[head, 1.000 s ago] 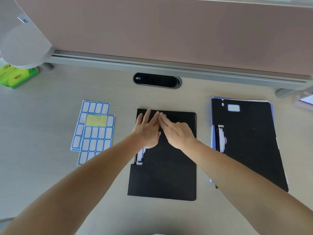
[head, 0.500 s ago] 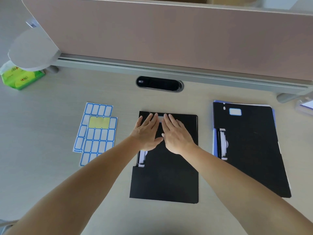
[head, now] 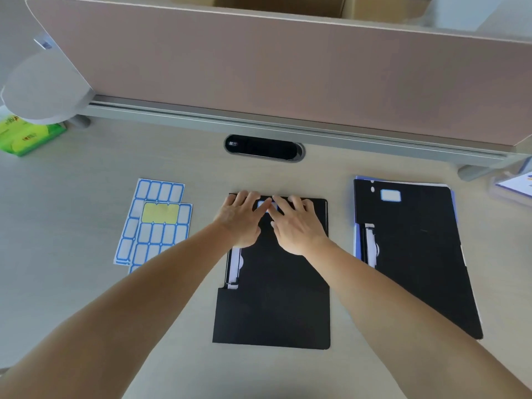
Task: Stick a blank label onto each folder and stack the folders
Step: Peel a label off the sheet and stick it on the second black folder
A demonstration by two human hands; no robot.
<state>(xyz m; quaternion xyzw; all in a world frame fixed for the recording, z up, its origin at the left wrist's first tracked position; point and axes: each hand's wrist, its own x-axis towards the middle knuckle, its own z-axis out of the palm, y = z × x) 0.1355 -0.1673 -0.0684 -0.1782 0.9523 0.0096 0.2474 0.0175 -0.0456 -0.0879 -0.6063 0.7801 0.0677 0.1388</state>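
Note:
A black folder [head: 276,306] lies flat in the middle of the desk. Near its top edge sits a blue-bordered blank label [head: 262,205], partly covered by fingers. My left hand [head: 240,220] and my right hand [head: 296,226] rest palm-down on the folder's upper part, fingers spread, fingertips on either side of the label. To the right lies a stack of folders [head: 414,254], black on top with blue ones under it, bearing a label [head: 390,195] near its top. Two label sheets [head: 155,223] lie to the left, with a yellow bare patch where labels are gone.
A pink divider panel [head: 288,67] on a grey rail closes off the back of the desk. A black cable grommet [head: 264,147] sits behind the middle folder. A green packet [head: 26,136] lies at far left under a grey round base. Papers [head: 515,182] show at far right.
Both hands slid up the folder and their fingers spread outward, so the label now shows between them. The view shifted slightly.

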